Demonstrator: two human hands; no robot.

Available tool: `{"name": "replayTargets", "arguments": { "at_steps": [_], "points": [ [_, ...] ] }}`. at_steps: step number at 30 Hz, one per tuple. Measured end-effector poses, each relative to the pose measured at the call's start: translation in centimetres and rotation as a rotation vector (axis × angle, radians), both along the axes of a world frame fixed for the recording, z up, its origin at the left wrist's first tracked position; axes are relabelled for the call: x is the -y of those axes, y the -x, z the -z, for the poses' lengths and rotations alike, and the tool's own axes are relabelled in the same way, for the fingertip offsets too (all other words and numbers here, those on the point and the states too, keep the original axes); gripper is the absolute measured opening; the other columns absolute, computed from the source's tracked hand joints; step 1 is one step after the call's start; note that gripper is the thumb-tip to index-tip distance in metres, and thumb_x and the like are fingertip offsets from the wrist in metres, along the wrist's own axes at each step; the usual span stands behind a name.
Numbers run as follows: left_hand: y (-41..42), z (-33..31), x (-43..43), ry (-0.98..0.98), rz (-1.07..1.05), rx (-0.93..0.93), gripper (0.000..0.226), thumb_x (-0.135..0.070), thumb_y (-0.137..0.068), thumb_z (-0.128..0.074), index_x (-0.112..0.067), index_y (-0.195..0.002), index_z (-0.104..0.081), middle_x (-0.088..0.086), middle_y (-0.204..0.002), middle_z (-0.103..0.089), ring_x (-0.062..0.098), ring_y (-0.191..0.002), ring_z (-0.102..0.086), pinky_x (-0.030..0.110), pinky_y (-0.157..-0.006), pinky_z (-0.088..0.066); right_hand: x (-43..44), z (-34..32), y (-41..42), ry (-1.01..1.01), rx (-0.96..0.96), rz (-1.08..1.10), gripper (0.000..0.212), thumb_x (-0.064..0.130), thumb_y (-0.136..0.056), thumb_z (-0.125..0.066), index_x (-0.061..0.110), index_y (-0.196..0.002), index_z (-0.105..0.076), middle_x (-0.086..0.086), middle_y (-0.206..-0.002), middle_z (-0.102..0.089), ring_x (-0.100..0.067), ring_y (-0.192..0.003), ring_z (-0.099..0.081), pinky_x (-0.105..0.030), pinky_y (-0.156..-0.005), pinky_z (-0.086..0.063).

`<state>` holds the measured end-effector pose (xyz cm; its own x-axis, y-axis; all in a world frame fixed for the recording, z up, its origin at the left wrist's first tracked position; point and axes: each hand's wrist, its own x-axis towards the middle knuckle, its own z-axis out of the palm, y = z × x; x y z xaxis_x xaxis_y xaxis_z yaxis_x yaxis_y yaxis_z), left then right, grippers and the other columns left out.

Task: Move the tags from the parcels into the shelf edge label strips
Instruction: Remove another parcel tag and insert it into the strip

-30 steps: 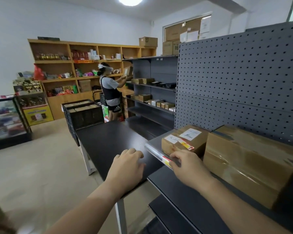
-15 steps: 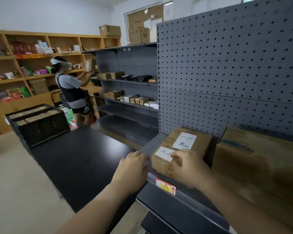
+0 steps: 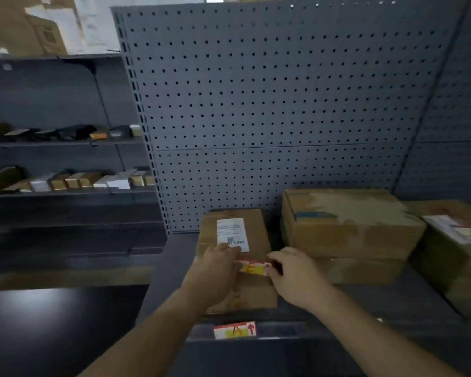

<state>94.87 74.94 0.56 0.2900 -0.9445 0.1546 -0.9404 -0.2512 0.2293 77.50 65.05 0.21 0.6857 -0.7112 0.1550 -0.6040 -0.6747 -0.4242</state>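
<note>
— Over at the small parcel [image 3: 235, 257]?
— Sitting on the grey shelf [image 3: 392, 300], leftmost of three cardboard boxes, close to the front edge. White shipping label [image 3: 233, 234] on top, toward the back.

— And the tag [image 3: 253, 267]?
— Red, white and yellow, lying across the near top of that small parcel, just in front of the shipping label. Pinched at both ends.

— By which hands?
— Left hand [image 3: 215, 273] at the tag's left end, fingers curled down onto the box top. Right hand [image 3: 294, 276] at the right end, fingertips closed on the corner. Lifted off or still stuck flat: hard to tell through the blur.

— Anything in the label strip [image 3: 310, 331]?
— One tag already there [image 3: 234, 330], directly below the small parcel: yellow patch, a red letter A, a red upward arrow.

— Other boxes?
— Larger parcel [image 3: 348, 224] just right of the small one, pushed back against the pegboard [image 3: 269, 104]. Third parcel [image 3: 457, 246] at the far right, a colourful label on top, too smeared to read.

— Left of the shelf?
— Dark table [image 3: 52, 322] surface, lower down. Behind it, more grey shelving [image 3: 65, 191] with rows of small boxes.
</note>
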Motion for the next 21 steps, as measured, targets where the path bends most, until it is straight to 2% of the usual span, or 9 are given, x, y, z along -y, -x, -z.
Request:
{"name": "replayTargets", "arguments": {
  "at_steps": [4,8,12,15,21],
  "points": [
    [-0.8,0.6,0.2,-0.069,0.077,0.029,0.034,-0.035,-0.100,-0.037,-0.033,-0.132,-0.047,-0.004,-0.130,-0.047,0.022,-0.121,-0.043,0.053,-0.103,-0.037,-0.7,0.0,-0.5,-0.012,-0.057,0.052,0.038,0.040,-0.097,-0.052,0.023,-0.131,-0.060,0.002,-0.120,-0.057,-0.016,-0.107,-0.057,-0.036,-0.092,-0.051],
    [-1.3,0.6,0.5,-0.027,0.078,-0.074,0.032,-0.038,-0.097,-0.044,-0.035,-0.128,-0.051,-0.007,-0.129,-0.049,0.018,-0.120,-0.043,0.050,-0.104,-0.036,-0.6,-0.2,-0.9,-0.031,-0.035,0.072,0.030,0.037,-0.095,-0.057,0.024,-0.121,-0.066,0.005,-0.114,-0.057,-0.013,-0.101,-0.057,-0.036,-0.089,-0.053],
    [-1.3,0.6,0.3,0.085,0.074,-0.200,0.023,-0.033,-0.094,-0.056,-0.032,-0.117,-0.059,-0.010,-0.118,-0.056,0.008,-0.107,-0.047,0.031,-0.096,-0.041,-0.3,-0.5,-0.8,-0.092,0.043,0.093,0.021,0.034,-0.092,-0.064,0.028,-0.112,-0.066,0.010,-0.108,-0.061,-0.007,-0.093,-0.059,-0.031,-0.083,-0.055],
    [-1.0,0.1,0.0,0.123,0.059,-0.243,0.019,-0.030,-0.092,-0.061,-0.031,-0.112,-0.060,-0.011,-0.115,-0.058,0.004,-0.104,-0.048,0.026,-0.093,-0.043,-0.5,-0.7,-0.5,-0.151,0.131,0.112,0.013,0.030,-0.091,-0.067,0.030,-0.104,-0.068,0.014,-0.099,-0.067,-0.002,-0.088,-0.062,-0.027,-0.079,-0.057],
    [-0.5,-2.3,-0.1,0.170,0.064,-0.256,0.035,-0.036,-0.093,-0.059,-0.030,-0.128,-0.055,-0.007,-0.127,-0.058,0.010,-0.104,-0.055,0.025,-0.089,-0.047,-2.3,-3.1,2.2,-0.196,0.252,0.135,0.005,0.030,-0.090,-0.070,0.034,-0.093,-0.070,0.018,-0.088,-0.069,0.004,-0.084,-0.062,-0.018,-0.074,-0.053]
  ]
}}
